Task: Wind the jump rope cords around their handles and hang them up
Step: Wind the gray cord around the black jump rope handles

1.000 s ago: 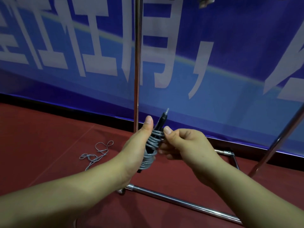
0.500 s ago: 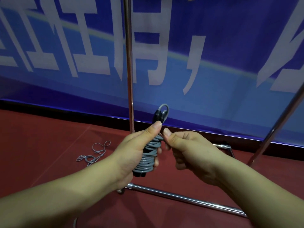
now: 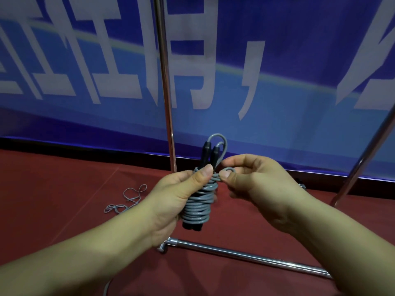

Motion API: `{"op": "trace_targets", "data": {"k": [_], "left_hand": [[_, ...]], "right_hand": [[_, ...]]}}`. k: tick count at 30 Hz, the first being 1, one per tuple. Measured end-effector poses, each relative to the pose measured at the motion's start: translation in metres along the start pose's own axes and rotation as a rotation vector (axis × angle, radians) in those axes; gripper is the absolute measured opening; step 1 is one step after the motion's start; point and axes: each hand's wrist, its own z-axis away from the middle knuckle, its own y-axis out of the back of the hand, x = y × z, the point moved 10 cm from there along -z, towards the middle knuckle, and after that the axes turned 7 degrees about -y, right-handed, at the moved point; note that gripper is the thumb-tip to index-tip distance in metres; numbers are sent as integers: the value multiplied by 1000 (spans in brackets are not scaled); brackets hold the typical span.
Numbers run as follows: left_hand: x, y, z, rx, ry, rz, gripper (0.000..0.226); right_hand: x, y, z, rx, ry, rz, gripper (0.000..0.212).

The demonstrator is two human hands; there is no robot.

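A jump rope (image 3: 199, 207) with two black handles side by side and grey cord coiled tightly around them stands upright in my left hand (image 3: 177, 197), thumb pressed on the top coils. Grey cord loops arch over the handle tips. My right hand (image 3: 254, 182) pinches a small loop of the cord's free end beside the top of the coil. A second grey rope (image 3: 128, 199) lies loose and tangled on the red floor to the left.
A chrome rack stands in front: a vertical pole (image 3: 165, 86) behind the hands, a base bar (image 3: 245, 256) along the floor, a slanted pole (image 3: 363, 159) at right. A blue banner (image 3: 277, 82) with white characters covers the wall behind.
The bundle has tilted more upright and nearer the camera. My right hand has shifted from beside the coil to pinching a small cord loop at the coil's top.
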Motion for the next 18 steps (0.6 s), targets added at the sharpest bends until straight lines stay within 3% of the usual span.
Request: {"op": "trace_targets", "data": {"k": [5, 9, 18], "left_hand": [[3, -6, 0, -67, -18, -14, 55], [6, -6, 1, -30, -47, -59, 55], [14, -2, 0, 6, -113, -233, 27]], "right_hand": [[-11, 10, 2, 109, 118, 127, 18], [-26, 6, 11, 170, 237, 291, 17], [-43, 4, 22, 267, 431, 520, 22]]}}
